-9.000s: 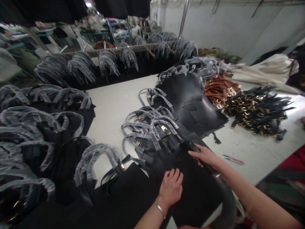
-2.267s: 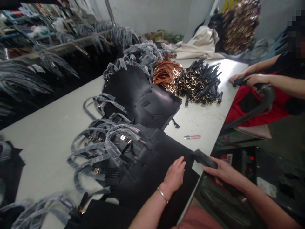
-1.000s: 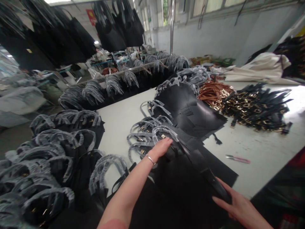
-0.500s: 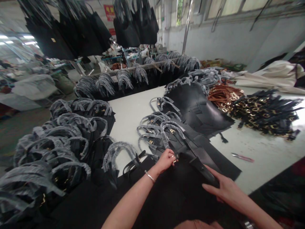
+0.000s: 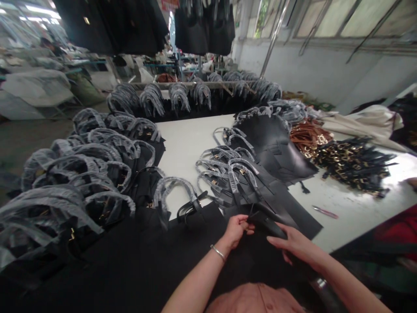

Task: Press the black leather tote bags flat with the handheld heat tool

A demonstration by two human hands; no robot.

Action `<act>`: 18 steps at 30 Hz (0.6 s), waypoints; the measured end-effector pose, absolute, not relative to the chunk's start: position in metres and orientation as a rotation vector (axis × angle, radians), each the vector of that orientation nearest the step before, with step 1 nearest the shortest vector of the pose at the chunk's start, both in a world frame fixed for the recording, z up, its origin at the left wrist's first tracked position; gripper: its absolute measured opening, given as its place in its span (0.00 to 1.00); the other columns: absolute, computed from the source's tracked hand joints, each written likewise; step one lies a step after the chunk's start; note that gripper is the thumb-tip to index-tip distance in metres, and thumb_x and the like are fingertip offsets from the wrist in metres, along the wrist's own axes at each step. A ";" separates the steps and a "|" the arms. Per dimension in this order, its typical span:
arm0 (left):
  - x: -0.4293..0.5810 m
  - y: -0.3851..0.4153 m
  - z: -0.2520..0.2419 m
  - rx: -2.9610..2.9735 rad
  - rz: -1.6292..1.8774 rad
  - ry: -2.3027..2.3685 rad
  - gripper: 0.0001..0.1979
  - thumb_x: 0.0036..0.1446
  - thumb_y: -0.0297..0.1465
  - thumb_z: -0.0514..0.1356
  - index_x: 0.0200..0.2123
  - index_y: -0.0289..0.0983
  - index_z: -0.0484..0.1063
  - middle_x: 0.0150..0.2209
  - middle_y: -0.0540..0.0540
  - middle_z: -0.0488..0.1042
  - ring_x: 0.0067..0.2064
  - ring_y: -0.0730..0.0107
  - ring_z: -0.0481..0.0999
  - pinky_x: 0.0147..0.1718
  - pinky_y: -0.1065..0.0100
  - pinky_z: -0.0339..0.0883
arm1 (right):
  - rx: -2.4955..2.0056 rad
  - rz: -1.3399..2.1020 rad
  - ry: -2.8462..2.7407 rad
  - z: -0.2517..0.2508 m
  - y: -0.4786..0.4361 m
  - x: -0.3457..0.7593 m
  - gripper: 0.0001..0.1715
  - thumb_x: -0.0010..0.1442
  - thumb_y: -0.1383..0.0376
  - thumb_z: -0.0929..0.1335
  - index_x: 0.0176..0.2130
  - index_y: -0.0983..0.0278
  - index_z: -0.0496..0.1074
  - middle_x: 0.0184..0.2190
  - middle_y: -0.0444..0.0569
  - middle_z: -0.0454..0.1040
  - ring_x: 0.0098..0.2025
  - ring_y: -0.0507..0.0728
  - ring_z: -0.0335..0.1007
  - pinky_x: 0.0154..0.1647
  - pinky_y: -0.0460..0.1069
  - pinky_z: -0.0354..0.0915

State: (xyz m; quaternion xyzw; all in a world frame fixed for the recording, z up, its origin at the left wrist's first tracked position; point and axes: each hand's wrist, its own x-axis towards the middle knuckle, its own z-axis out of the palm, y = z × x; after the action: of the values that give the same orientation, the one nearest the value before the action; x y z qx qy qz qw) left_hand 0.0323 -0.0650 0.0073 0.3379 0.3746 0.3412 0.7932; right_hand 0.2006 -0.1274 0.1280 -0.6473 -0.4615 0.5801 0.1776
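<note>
Left fingers (image 5: 241,226) are pinching a black leather strap (image 5: 265,226); right fingers (image 5: 280,237) are lying along it, grip unclear. Strap is resting on a black tote (image 5: 247,263) beside the white table (image 5: 192,143), seemingly light and supple, best held near its end.

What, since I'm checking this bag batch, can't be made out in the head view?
Black strap: the part being held is hidden by the left hand and right hand.
Black leather under the hands: detail lost in dark shadow.
Hanging black bags: tops cut off by the upper edge.
Buckles in the strap pile: too small to make out singly.
</note>
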 end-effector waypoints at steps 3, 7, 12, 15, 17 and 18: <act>0.030 -0.071 0.009 0.696 0.762 0.787 0.15 0.42 0.29 0.63 0.36 0.30 0.76 0.31 0.43 0.76 0.31 0.71 0.74 0.30 0.70 0.66 | -1.845 1.655 -1.243 0.133 -0.133 0.192 0.38 0.55 0.52 0.70 0.60 0.64 0.60 0.19 0.37 0.67 0.13 0.49 0.64 0.12 0.41 0.60; 0.027 -0.076 0.014 0.629 0.773 0.755 0.13 0.42 0.30 0.62 0.33 0.30 0.76 0.31 0.42 0.75 0.30 0.71 0.73 0.25 0.72 0.60 | -1.920 1.487 -1.220 0.138 -0.143 0.181 0.37 0.55 0.51 0.70 0.58 0.65 0.62 0.17 0.36 0.66 0.13 0.49 0.64 0.13 0.42 0.60; 0.029 -0.085 0.016 0.483 0.761 0.801 0.16 0.50 0.39 0.57 0.26 0.30 0.72 0.22 0.46 0.68 0.22 0.75 0.65 0.20 0.72 0.54 | -1.947 1.545 -1.255 0.140 -0.153 0.171 0.41 0.55 0.51 0.70 0.61 0.65 0.59 0.13 0.36 0.67 0.13 0.51 0.65 0.13 0.42 0.59; 0.035 -0.092 0.014 0.433 0.749 0.849 0.14 0.47 0.38 0.62 0.24 0.31 0.71 0.21 0.48 0.66 0.20 0.77 0.60 0.19 0.73 0.51 | -2.069 1.355 -1.308 0.136 -0.148 0.174 0.44 0.56 0.50 0.69 0.63 0.68 0.57 0.10 0.37 0.67 0.13 0.53 0.65 0.15 0.43 0.60; 0.040 -0.097 0.014 0.437 0.793 0.876 0.12 0.44 0.36 0.65 0.24 0.31 0.71 0.20 0.50 0.65 0.20 0.78 0.58 0.20 0.73 0.52 | -2.102 1.301 -1.332 0.135 -0.145 0.181 0.46 0.56 0.50 0.68 0.64 0.70 0.55 0.10 0.38 0.67 0.13 0.53 0.66 0.15 0.43 0.60; 0.043 -0.100 0.014 0.449 0.829 0.888 0.11 0.42 0.34 0.66 0.23 0.32 0.71 0.20 0.51 0.65 0.21 0.78 0.59 0.21 0.73 0.52 | -2.101 1.324 -1.346 0.134 -0.145 0.186 0.47 0.55 0.50 0.68 0.64 0.70 0.55 0.10 0.38 0.67 0.13 0.53 0.66 0.15 0.44 0.60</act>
State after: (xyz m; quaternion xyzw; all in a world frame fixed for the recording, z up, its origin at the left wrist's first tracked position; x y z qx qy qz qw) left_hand 0.0428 -0.0997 0.0143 0.2093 0.4137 0.3863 0.7974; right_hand 0.1861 -0.1447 0.1343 -0.7345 -0.4705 0.4628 0.1577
